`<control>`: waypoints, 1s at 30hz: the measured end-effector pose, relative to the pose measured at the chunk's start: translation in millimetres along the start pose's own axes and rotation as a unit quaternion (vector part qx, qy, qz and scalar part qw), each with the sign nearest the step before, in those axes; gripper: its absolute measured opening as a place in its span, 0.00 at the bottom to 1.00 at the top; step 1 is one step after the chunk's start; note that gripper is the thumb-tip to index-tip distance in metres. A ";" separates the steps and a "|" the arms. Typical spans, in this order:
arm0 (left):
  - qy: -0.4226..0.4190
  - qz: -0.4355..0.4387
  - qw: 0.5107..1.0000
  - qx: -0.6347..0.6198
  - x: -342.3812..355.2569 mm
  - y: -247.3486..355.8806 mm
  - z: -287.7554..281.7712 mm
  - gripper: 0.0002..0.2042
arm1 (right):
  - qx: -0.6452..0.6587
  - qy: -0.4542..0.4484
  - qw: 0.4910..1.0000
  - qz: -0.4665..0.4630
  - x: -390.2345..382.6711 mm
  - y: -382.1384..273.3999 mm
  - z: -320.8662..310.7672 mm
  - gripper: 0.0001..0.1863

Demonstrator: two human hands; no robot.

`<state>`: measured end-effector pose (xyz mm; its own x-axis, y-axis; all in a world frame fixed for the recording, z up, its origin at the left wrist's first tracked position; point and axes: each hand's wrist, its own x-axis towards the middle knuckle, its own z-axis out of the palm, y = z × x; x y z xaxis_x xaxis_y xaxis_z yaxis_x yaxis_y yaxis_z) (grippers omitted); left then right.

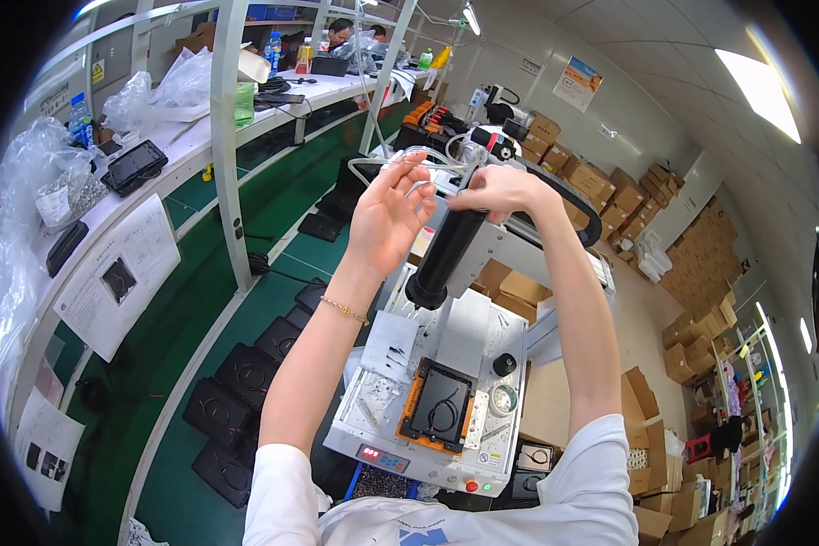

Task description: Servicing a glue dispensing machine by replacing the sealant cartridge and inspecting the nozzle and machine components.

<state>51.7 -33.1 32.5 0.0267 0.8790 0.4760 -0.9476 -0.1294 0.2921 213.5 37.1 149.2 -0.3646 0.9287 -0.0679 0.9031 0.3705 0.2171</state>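
Note:
My left hand (389, 218) is raised, palm toward me, its fingers curled around a thin clear tube (362, 167) that loops at the fingertips. Its grip is partly hidden. My right hand (508, 189) is closed at the top end of a black cylinder (446, 253); the fingers' undersides are hidden. The cylinder hangs tilted on a bench machine (373, 400). Below it, a black tray-like part with a coiled cable (441, 409) lies in an orange fixture (408, 400) on the machine's bed.
A small black knob-like cap (504, 365) and a round clear dish (502, 400) stand beside the fixture. Several black cases (223, 400) with cables lie on the green conveyor at left. A white bench (182, 136) carries bags and bottles. Cardboard boxes (591, 177) are stacked at right.

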 end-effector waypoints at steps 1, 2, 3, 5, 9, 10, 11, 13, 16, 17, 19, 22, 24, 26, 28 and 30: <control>-0.008 -0.003 1.000 -0.002 0.2 -0.7 -0.2 0.16 | 0.005 0.001 0.997 -0.079 -0.5 5.2 1.4 0.45; -0.016 -0.005 1.000 -0.004 0.1 -1.2 -0.6 0.16 | -0.002 -0.014 0.999 -0.035 4.6 6.6 0.2 0.46; -0.016 -0.005 1.000 -0.004 -0.2 -0.8 -1.0 0.16 | -0.001 -0.014 0.999 -0.035 6.3 1.9 3.7 0.46; -0.003 -0.004 1.000 -0.003 -1.3 -0.1 -1.9 0.16 | -0.044 0.065 0.995 0.061 6.0 -6.0 14.1 0.44; 0.004 -0.013 1.000 0.003 -3.0 -1.7 -0.3 0.16 | -0.012 0.020 0.999 -0.039 2.2 8.4 11.1 0.49; -0.001 -0.011 1.000 0.003 -3.1 -0.2 -1.4 0.16 | -0.018 0.053 0.998 0.017 5.7 1.7 14.9 0.47; -0.007 -0.009 1.000 0.004 -3.5 0.5 -2.1 0.16 | -0.017 0.052 0.998 0.017 6.0 -0.4 16.6 0.47; -0.002 -0.012 1.000 0.016 -5.1 -2.5 0.7 0.16 | 0.020 0.068 0.997 0.041 3.4 -0.9 14.7 0.44; 0.005 -0.016 0.999 0.035 -7.5 -3.8 5.2 0.17 | -0.023 0.046 0.999 -0.008 -0.1 2.8 9.6 0.46; 0.006 -0.018 0.999 0.042 -8.3 -3.6 6.4 0.17 | -0.026 0.029 0.999 -0.016 -0.8 -1.2 7.4 0.48; 0.006 -0.017 0.999 0.047 -9.5 -3.6 9.5 0.17 | -0.085 0.107 0.991 0.007 -0.5 -9.1 14.6 0.46; -0.012 -0.022 0.998 0.056 -8.7 -4.4 5.3 0.18 | -0.053 0.056 0.997 0.001 0.4 -6.3 11.5 0.45; -0.027 -0.029 0.997 0.059 -8.2 -4.5 0.8 0.19 | -0.031 0.007 0.999 -0.012 5.8 -4.9 8.1 0.47; -0.034 -0.020 0.998 0.059 -7.5 -3.8 -2.5 0.19 | -0.045 0.049 0.998 0.008 6.5 -12.0 14.0 0.46; -0.032 -0.024 0.998 0.058 -7.5 -4.2 -1.5 0.19 | -0.041 0.051 0.997 0.032 1.9 -13.7 9.5 0.41; -0.032 -0.028 0.997 0.058 -7.5 -4.4 -1.0 0.19 | -0.017 0.057 0.998 -0.017 6.7 0.2 14.2 0.39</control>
<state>55.4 -38.6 26.8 0.1026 0.8558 0.5071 -0.9008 -0.1363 0.4122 214.4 43.7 135.0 -0.4197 0.9070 0.0358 0.8825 0.3985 0.2496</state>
